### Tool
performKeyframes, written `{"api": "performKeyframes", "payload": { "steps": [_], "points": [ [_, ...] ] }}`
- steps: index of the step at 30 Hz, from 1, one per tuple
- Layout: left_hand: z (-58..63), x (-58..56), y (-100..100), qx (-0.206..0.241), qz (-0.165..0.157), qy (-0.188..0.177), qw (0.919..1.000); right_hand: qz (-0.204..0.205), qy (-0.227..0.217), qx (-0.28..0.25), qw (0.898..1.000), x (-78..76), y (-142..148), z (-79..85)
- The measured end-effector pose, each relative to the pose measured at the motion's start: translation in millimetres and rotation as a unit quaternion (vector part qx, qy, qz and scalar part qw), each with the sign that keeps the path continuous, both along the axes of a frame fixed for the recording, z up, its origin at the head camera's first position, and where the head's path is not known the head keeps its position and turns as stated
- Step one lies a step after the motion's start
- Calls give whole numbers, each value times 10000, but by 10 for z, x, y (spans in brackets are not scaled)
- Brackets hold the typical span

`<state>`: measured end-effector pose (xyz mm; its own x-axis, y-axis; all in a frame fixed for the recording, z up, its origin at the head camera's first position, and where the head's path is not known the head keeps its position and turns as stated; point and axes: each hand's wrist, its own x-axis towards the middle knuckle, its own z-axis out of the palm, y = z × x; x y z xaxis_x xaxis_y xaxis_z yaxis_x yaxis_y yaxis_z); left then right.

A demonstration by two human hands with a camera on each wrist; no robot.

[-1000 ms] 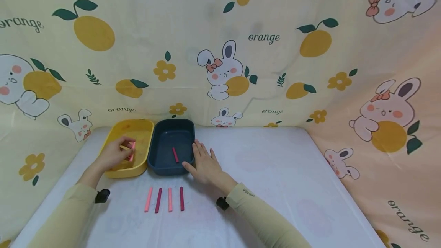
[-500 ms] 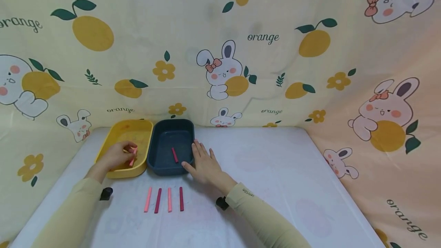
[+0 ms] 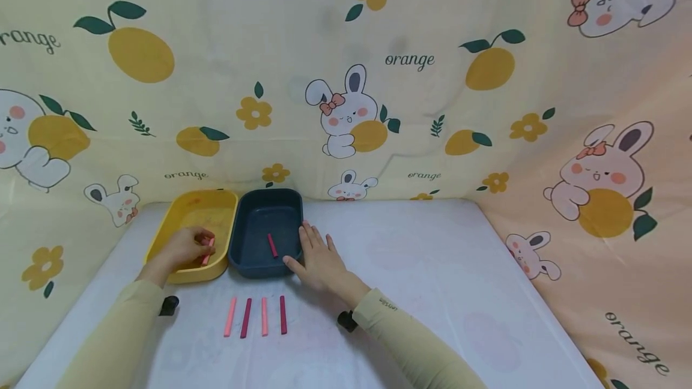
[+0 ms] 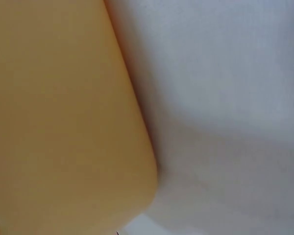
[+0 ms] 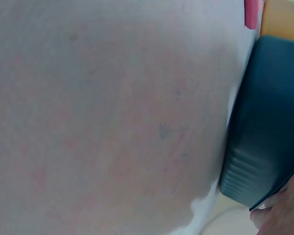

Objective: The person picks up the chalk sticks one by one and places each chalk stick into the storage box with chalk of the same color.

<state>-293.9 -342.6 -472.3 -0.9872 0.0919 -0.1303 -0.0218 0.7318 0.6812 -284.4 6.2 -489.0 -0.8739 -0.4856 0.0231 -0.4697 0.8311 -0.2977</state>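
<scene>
A left hand (image 3: 186, 247) is pinching a pink stick (image 3: 209, 242) inside a yellow tray (image 3: 213, 212) as I am following remotely through the head camera. The stick is lying at the right edge of that hand, its long axis running mostly front to back, the far end leaning slightly right. The left hand is plainly being the nearer one; the right hand (image 3: 321, 263), fingers extended and holding nothing, is resting against the right side of a dark blue tray (image 3: 267, 218), which is standing between it and the pink stick. A dark red stick (image 3: 273, 245) is lying in the blue tray. In front, four more sticks (image 3: 265, 317) are lying in a row on the table (image 3: 411, 293), pink and dark red alternating. My left wrist view is missing the fingers, so I cannot tell whether the pinched stick is touching the tray's floor.
</scene>
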Motion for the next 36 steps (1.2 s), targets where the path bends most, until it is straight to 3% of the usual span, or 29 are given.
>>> {"api": "performKeyframes", "payload": {
  "steps": [28, 36],
  "points": [
    [23, 23, 5, 204, -39, -423, 9989, 130, 50, 48, 9999, 20, 17, 32],
    [49, 68, 13, 171, -16, -48, 9998, 148, 79, 10, 9999, 26, 15, 41]
  ]
}}
